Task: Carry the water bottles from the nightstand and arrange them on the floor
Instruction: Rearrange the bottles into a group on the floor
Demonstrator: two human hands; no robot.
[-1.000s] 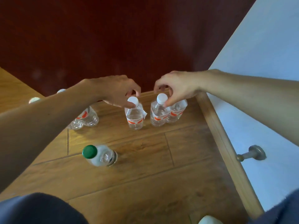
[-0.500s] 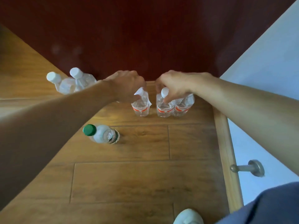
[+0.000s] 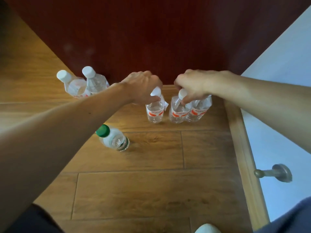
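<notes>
Water bottles (image 3: 154,113) of clear cylindrical plastic stand on grainy wooden floor (image 3: 151,190).

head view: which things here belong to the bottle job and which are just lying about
Job: left hand, middle bottle, right hand, right pair, left pair, green-cap bottle, floor.
Lying about: doorstop, shoe, skirting.
</notes>
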